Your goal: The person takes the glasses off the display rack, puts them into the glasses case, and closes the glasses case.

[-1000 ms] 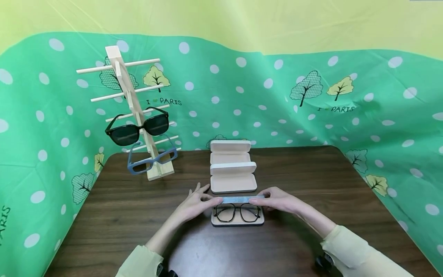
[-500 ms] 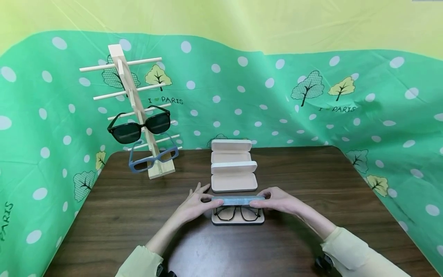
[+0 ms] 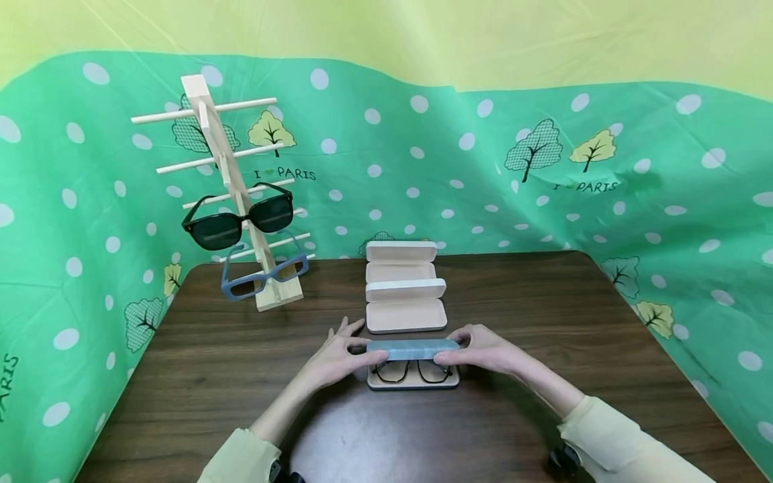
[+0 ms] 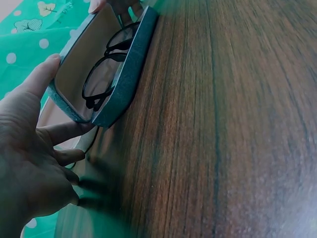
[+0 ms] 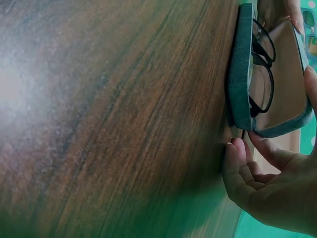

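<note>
Gripping the blue lid point(image 3: 413, 349) at both ends, hands point(image 3: 335, 357) angled inward, thumbs point(image 3: 374, 357) in front

Three cases point(image 3: 413, 349) — three pairs of glasses point(image 3: 217, 231) — two hands point(image 3: 335, 355), one rack point(image 3: 222, 149).

Light falls bright and even in here, and the upper cloth point(image 3: 386, 40) glows pale yellow. A whitish glare pools on the near part of the table point(image 3: 374, 443), with soft shadows beside both forearms point(image 3: 546, 384). The wrist views are dimmer and green-tinged: the left hand point(image 4: 34, 153) sits in shade, its fingers point(image 4: 68, 157) throwing dark, blurry shadows, while glare whitens the right wrist view's left edge. From the head view I can read the lettering point(image 3: 296, 174).
</note>
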### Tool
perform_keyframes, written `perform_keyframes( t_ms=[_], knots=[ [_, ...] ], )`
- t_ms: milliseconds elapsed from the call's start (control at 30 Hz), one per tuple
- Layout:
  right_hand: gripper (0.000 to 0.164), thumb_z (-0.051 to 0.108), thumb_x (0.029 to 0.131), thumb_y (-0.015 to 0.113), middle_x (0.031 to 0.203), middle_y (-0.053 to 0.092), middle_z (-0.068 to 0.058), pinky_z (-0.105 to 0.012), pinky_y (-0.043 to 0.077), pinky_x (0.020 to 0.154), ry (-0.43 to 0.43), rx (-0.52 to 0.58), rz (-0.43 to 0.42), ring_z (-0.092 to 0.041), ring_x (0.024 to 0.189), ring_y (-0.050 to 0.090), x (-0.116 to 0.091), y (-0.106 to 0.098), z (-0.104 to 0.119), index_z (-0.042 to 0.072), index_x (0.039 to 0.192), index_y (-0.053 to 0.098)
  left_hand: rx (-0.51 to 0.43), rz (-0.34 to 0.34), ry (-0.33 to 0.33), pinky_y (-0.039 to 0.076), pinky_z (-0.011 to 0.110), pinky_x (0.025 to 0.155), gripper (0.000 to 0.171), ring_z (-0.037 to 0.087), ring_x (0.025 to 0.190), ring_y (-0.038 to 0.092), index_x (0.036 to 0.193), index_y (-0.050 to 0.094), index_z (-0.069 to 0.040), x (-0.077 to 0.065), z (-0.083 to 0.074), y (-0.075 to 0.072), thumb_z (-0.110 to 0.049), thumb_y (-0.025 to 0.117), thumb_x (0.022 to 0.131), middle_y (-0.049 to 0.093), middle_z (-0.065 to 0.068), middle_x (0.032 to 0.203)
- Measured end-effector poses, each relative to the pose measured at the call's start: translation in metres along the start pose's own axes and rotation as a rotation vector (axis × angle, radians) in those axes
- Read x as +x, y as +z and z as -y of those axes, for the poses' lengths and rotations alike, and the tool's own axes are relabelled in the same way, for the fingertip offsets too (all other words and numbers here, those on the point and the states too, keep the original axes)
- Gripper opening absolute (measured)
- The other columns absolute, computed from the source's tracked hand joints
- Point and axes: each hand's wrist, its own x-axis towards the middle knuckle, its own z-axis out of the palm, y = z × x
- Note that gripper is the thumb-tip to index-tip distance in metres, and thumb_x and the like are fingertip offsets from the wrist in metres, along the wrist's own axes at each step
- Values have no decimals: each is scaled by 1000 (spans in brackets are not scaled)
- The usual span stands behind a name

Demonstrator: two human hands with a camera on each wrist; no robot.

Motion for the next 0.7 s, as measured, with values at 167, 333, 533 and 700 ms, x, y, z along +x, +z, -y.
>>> perform_keyframes(
  t_ms=[167, 333, 533, 700],
  knots=[
    [39, 42, 82, 83, 79, 63, 1, -23, 40, 63, -14, 7, -17, -13, 75, 54, 0, 1, 1, 8, 97, 73, 17, -2, 18, 12, 75, 122, 74, 52, 158, 5, 127, 73, -5, 0, 1, -1, -65, 73, 84, 35, 5, 168],
    [42, 40, 82, 84, 86, 67, -1, -24, 44, 66, -20, 11, -26, -14, 78, 57, -1, 3, 0, 6, 104, 73, 34, -6, 25, 11, 73, 123, 74, 45, 160, 4, 128, 73, -6, 0, 3, -1, -66, 73, 84, 34, 4, 169],
    [40, 36, 82, 84, 82, 69, 0, -23, 48, 64, -58, 21, -9, -12, 72, 61, -2, 4, -4, 5, 104, 73, 51, -7, 54, 11, 70, 125, 73, 40, 162, 5, 128, 72, -6, -1, 5, 1, -65, 74, 85, 35, 4, 168],
    [38, 37, 81, 86, 82, 71, 1, -23, 49, 64, -75, 10, -18, -10, 70, 63, -3, 4, -7, 8, 103, 74, 59, -11, 75, 10, 68, 126, 75, 37, 162, 4, 129, 72, -5, -1, 6, 1, -65, 74, 84, 34, 4, 169]
  ],
)
